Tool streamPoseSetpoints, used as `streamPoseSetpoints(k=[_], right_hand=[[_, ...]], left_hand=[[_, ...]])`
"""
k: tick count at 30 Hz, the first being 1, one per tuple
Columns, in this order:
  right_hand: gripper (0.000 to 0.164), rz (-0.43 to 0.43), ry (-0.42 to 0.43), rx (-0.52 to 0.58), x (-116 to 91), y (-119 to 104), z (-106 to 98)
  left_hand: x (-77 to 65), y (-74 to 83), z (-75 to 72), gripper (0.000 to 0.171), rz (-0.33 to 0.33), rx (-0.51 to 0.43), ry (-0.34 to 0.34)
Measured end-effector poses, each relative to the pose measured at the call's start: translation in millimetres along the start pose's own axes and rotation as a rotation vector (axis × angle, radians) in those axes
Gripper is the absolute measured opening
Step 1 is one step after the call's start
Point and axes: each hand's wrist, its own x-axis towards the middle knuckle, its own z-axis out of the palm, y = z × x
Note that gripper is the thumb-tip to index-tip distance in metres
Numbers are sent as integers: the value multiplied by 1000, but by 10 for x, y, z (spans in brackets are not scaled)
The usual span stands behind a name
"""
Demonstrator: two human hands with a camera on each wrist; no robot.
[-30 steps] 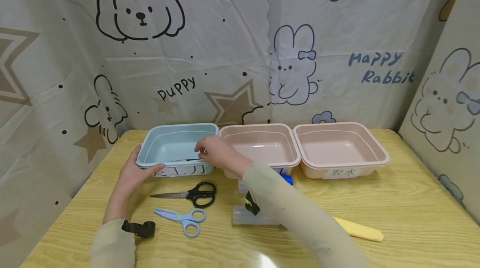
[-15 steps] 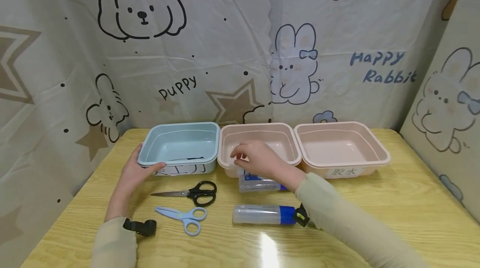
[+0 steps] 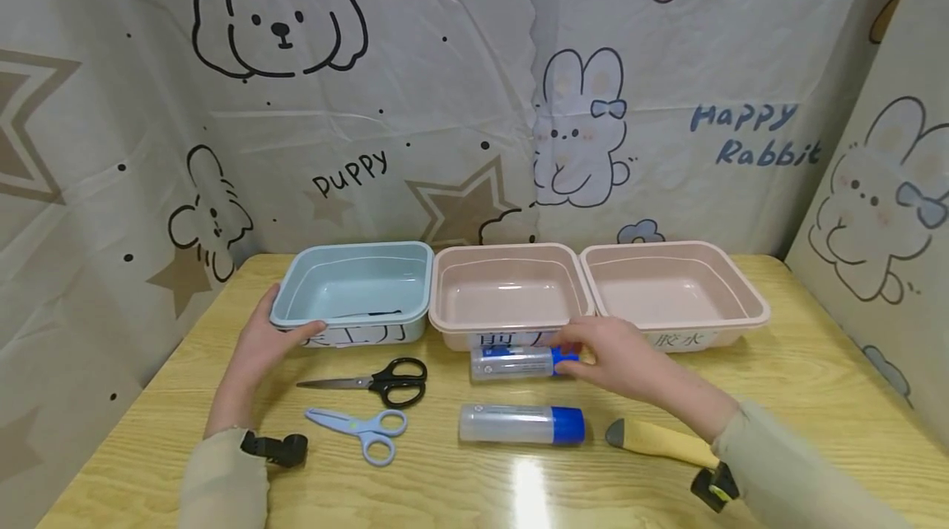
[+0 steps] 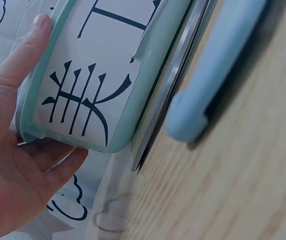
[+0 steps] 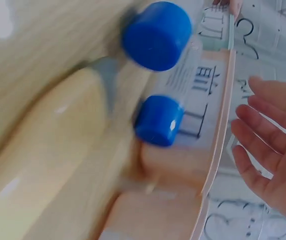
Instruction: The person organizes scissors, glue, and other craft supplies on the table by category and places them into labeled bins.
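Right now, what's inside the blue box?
A thin dark thing shows inside the blue box, near its front. The front rim covers whatever lies right behind it.

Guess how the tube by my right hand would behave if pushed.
The tube looks round and lies on its side, so it would probably roll. Pushed away from you, it would likely bump the middle bin close behind. Its smooth, shiny cap may feel slippery.

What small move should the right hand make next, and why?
Probably reach down to the yellow tool. In the right wrist view, the right hand has its fingers open with nothing in them, and the tool lies loose nearby on the table, while the left hand holds the blue bin.
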Motion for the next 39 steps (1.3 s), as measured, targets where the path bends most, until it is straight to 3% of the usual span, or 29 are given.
streamPoseSetpoints(k=[10, 23, 28, 34, 39], right_hand=[[40, 103, -167, -6, -586, 222, -51], [62, 271, -371, 50, -1132, 508, 44], [60, 263, -385, 90, -1228, 590, 62], [43, 183, -374, 150, -1256, 662, 73], [39, 165, -375, 182, -1235, 674, 47]], left_hand=[[-2, -4, -1, 110, -8, -5, -2], [0, -32, 12, 107, 13, -11, 12], [3, -44, 25, 107, 27, -19, 15], [3, -62, 29, 108, 25, -18, 18], [5, -35, 24, 107, 33, -26, 18]])
